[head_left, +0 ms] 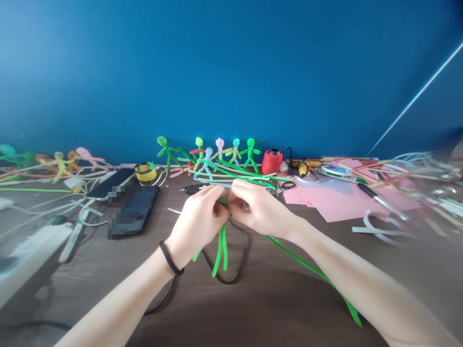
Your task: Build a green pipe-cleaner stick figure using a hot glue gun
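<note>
My left hand [202,212] and my right hand [258,207] meet over the middle of the table, fingertips pinched together on a green pipe-cleaner piece [220,250]. Its short green ends hang below my left fingers. A twisted green part shows between the two hands, partly hidden by the fingers. From under my right hand a long green pipe cleaner [314,270] trails toward the lower right, passing beneath the right forearm. Behind the hands lies a bundle of loose green pipe cleaners [246,176]. A dark band circles my left wrist.
Several pipe-cleaner figures [250,152] stand along the blue wall. Two phones [135,212] and white cables lie left, near a yellow tape roll [145,172]. At right are pink paper [340,202], a pen [383,201] and sticks. A black cable [247,250] loops below the hands.
</note>
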The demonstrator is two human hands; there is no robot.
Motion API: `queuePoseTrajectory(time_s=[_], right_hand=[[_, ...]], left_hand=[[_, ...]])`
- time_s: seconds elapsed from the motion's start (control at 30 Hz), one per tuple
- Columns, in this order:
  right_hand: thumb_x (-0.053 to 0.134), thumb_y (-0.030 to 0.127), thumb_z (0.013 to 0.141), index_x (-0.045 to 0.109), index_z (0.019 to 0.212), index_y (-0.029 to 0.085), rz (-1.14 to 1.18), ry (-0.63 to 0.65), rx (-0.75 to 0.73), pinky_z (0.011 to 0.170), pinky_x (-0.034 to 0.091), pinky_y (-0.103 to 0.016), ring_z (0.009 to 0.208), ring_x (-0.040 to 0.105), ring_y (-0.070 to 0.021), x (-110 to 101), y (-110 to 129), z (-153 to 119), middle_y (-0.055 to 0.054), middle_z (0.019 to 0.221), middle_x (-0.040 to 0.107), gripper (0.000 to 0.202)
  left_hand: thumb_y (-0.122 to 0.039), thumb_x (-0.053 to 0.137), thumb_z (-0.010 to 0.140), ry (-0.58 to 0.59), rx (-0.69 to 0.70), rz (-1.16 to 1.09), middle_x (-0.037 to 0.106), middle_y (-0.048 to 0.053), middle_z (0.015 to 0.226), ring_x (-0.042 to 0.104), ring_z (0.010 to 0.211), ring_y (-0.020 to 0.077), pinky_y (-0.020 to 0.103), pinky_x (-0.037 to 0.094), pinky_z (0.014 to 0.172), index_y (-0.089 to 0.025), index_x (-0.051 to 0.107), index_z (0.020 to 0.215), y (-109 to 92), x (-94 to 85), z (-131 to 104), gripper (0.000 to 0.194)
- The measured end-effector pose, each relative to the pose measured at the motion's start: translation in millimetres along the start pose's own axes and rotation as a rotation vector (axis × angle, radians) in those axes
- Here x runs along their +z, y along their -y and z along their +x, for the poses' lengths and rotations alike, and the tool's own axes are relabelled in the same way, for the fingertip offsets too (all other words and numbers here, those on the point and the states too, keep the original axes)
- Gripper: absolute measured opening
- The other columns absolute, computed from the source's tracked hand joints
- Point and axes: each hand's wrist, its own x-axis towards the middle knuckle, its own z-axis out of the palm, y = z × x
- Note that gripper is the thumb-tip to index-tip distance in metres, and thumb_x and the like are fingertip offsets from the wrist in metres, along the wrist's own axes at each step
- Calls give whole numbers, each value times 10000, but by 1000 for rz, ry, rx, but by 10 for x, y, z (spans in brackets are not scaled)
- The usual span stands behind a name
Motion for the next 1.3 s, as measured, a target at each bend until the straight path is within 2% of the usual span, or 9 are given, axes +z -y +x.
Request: queuePoseTrajectory(time_s=[0.27,0.4,0.73,0.97,1.1,1.3], right_hand=[[493,82,756,462,662,155,88,-57,30,577,319,-226,632,408,-97,-37,-67,2,13,689,422,123],[501,107,758,469,645,155,149,-88,79,568,327,-224,620,419,-93,-34,-89,7,18,680,429,127],[504,124,747,517,686,148,315,-34,133,587,366,-223,633,448,-88,5,-162,17,16,712,454,66],[509,116,725,513,661,151,285,-81,127,583,365,-228,623,445,-91,6,-141,16,18,689,453,73],[497,92,710,517,656,147,297,-82,137,567,347,-223,609,433,-84,-12,-121,17,25,674,444,80],[500,118,703,570,719,142,469,-3,189,572,348,-226,629,449,-85,-36,-193,16,19,714,488,76]], left_hand=[[-116,479,670,74,-144,-139,570,-23,642,516,575,119,224,394,556,-178,543,712,2,-58,36,99],[-169,504,699,54,-203,-218,588,-27,637,537,584,118,222,394,552,-180,532,697,20,-63,44,30],[-207,506,703,175,-248,-385,539,-34,604,493,559,97,214,358,512,-168,532,693,174,-26,73,48],[-135,459,700,259,-453,-757,565,-47,538,508,403,82,198,386,402,-173,493,765,87,-14,52,82],[-112,458,715,264,-478,-911,603,-27,572,590,478,107,219,470,475,-160,492,785,44,-15,54,91],[-158,486,751,379,-454,-1061,631,1,620,628,556,121,250,515,574,-150,538,754,118,-9,60,53]])
